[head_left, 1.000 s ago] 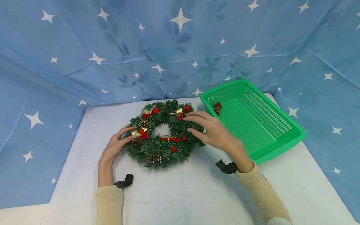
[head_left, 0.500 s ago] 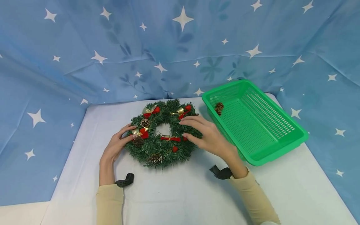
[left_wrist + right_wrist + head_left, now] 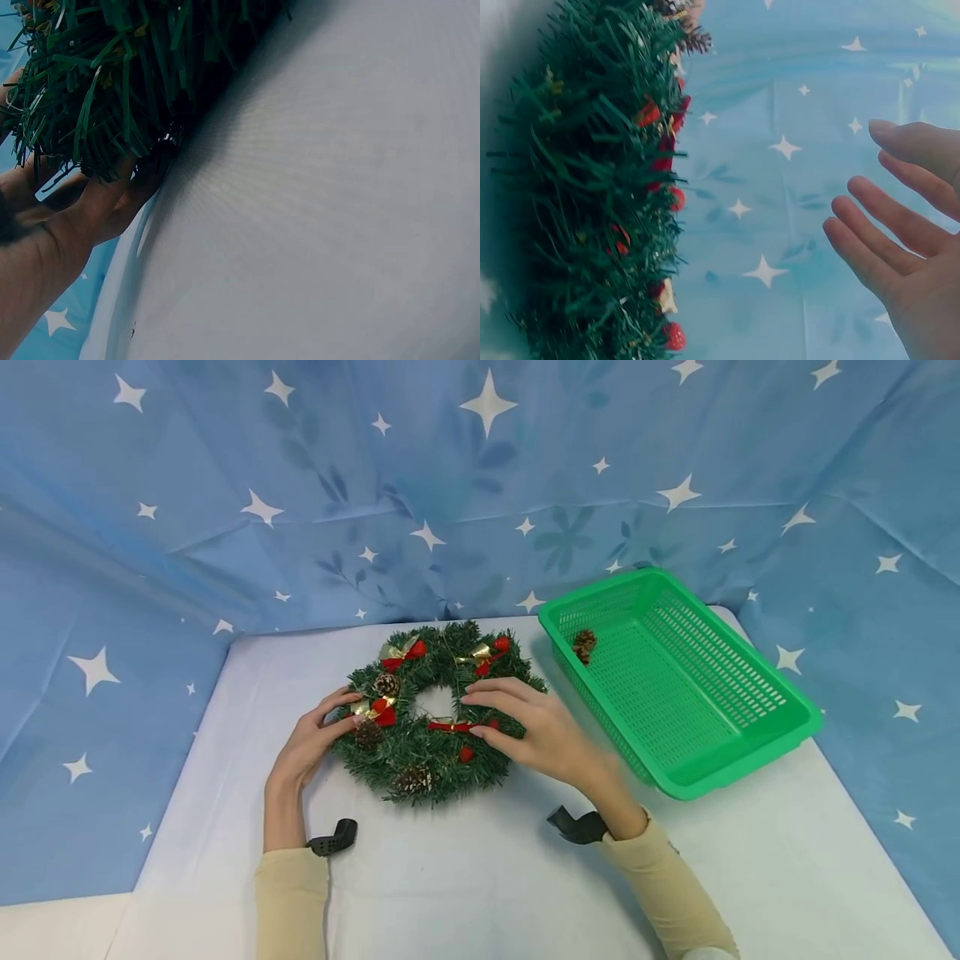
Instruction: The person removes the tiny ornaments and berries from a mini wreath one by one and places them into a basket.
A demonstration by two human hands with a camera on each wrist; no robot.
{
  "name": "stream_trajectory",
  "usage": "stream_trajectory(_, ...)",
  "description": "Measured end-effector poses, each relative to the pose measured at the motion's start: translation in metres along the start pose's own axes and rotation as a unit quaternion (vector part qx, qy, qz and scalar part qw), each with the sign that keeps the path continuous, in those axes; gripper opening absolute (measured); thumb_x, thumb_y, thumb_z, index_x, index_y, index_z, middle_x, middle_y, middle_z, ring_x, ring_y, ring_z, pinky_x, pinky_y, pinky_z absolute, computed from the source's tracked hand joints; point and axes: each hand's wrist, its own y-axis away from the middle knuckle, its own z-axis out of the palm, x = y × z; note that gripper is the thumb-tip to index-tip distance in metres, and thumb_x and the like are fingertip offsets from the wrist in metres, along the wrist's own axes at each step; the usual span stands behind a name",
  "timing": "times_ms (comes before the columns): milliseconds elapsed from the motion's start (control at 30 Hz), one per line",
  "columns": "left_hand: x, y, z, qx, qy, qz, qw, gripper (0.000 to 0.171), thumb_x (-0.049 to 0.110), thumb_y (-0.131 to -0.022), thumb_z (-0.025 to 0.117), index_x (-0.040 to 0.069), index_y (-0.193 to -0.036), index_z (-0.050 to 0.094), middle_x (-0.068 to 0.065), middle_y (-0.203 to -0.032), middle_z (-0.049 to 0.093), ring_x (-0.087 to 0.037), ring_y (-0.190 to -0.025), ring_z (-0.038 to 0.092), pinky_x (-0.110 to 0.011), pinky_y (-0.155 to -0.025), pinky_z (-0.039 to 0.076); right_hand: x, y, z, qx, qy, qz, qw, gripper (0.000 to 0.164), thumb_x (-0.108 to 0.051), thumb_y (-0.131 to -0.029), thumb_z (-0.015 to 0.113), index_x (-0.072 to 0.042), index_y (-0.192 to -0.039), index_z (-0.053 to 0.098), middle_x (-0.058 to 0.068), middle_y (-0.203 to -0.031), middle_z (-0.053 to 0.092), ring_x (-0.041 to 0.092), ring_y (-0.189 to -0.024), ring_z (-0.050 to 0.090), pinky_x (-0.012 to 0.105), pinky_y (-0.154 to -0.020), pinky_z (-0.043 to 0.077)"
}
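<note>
A green Christmas wreath [image 3: 450, 770] lies on the white-covered table, dressed with red bows, gold ribbon, red berries and pinecones. My left hand [image 3: 306, 745] holds its left side, thumb and fingers at the edge; in the left wrist view, fingers [image 3: 86, 202] pass beneath the needles. Over the wreath's right part hovers my right hand [image 3: 543, 735], holding nothing, its fingers loosely bent. In the right wrist view that hand [image 3: 907, 247] is apart from the wreath [image 3: 592, 172]. A red bow [image 3: 450, 727] sits at the front of the wreath's centre hole.
A green plastic basket [image 3: 738, 760] stands to the right of the wreath, with small pinecones [image 3: 584, 646] in its left corner. Behind the table hangs a blue cloth [image 3: 450, 468] with white stars.
My right hand has moved left and slightly nearer over the wreath, from its right edge towards the centre hole. My left hand keeps its place on the wreath.
</note>
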Motion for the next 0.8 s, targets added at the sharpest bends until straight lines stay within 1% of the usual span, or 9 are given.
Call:
stream_trajectory(67,0.000,0.001,0.000,0.000,0.000,-0.002,1.0000,0.059,0.031,-0.101,0.069,0.008,-0.152,0.051,0.000,-0.173,0.015,-0.044,-0.159,-0.001,-0.070,-0.122,0.015,-0.001,0.000,0.004,-0.005,-0.004,-0.009,1.000,0.039,-0.006,-0.086,0.083,-0.004,-0.123,0.071,0.013,-0.127,0.068,0.025,-0.115,0.067,0.031,-0.082,0.058)
stream_trajectory(167,-0.001,0.001,0.001,-0.001,0.001,-0.002,1.0000,0.059,0.031,-0.101,0.069,0.007,-0.152,0.050,0.000,-0.174,0.015,-0.042,-0.159,-0.002,-0.070,-0.123,0.015,-0.002,0.001,0.009,-0.017,-0.012,-0.016,1.000,0.040,-0.005,-0.086,0.083,-0.004,-0.124,0.070,0.013,-0.128,0.067,0.024,-0.116,0.067,0.027,-0.078,0.057)
stream_trajectory(267,0.000,-0.001,0.001,0.000,0.002,0.001,1.0000,0.059,0.031,-0.101,0.069,0.007,-0.152,0.051,0.000,-0.173,0.015,-0.041,-0.159,-0.002,-0.070,-0.122,0.015,-0.003,0.002,0.013,-0.034,-0.014,-0.014,0.999,0.040,-0.007,-0.087,0.083,-0.004,-0.125,0.070,0.012,-0.131,0.066,0.023,-0.118,0.066,0.025,-0.079,0.057)
stream_trajectory(333,0.000,-0.001,0.001,0.001,0.002,0.004,1.0000,0.058,0.030,-0.101,0.069,0.008,-0.151,0.051,-0.001,-0.173,0.015,-0.042,-0.159,-0.002,-0.070,-0.122,0.015,-0.003,0.002,0.015,-0.042,-0.017,-0.011,0.999,0.040,-0.008,-0.088,0.082,-0.004,-0.125,0.070,0.012,-0.132,0.065,0.023,-0.119,0.065,0.025,-0.082,0.058)
stream_trajectory(467,0.000,0.000,0.001,0.000,-0.001,0.004,1.0000,0.057,0.029,-0.101,0.069,0.008,-0.152,0.051,-0.002,-0.174,0.015,-0.042,-0.159,-0.002,-0.069,-0.123,0.016,-0.004,0.002,0.024,-0.058,-0.016,-0.021,0.998,0.040,-0.008,-0.088,0.082,-0.003,-0.126,0.070,0.013,-0.131,0.065,0.023,-0.118,0.065,0.025,-0.085,0.057)
stream_trajectory(567,0.000,0.000,0.000,0.000,0.001,0.002,1.0000,0.058,0.028,-0.101,0.069,0.006,-0.152,0.051,-0.003,-0.174,0.014,-0.042,-0.159,-0.003,-0.068,-0.123,0.015,-0.004,0.003,0.031,-0.071,-0.014,-0.031,0.997,0.039,-0.008,-0.089,0.081,-0.004,-0.127,0.069,0.013,-0.131,0.065,0.022,-0.117,0.064,0.024,-0.083,0.055)
stream_trajectory(667,-0.001,0.000,-0.001,0.002,0.000,0.001,1.0000,0.058,0.029,-0.101,0.069,0.006,-0.151,0.051,-0.002,-0.174,0.015,-0.041,-0.159,-0.003,-0.069,-0.123,0.014,-0.005,0.003,0.038,-0.080,-0.014,-0.033,0.996,0.039,-0.010,-0.090,0.081,-0.005,-0.127,0.069,0.013,-0.131,0.065,0.020,-0.115,0.063,0.022,-0.078,0.052)
stream_trajectory(800,0.001,0.000,0.000,0.000,-0.005,0.004,1.0000,0.057,0.030,-0.101,0.069,0.007,-0.151,0.052,-0.002,-0.173,0.015,-0.042,-0.159,-0.003,-0.069,-0.122,0.016,-0.005,0.005,0.043,-0.082,-0.009,-0.029,0.996,0.039,-0.009,-0.089,0.082,-0.006,-0.126,0.070,0.011,-0.130,0.065,0.020,-0.115,0.063,0.023,-0.079,0.053)
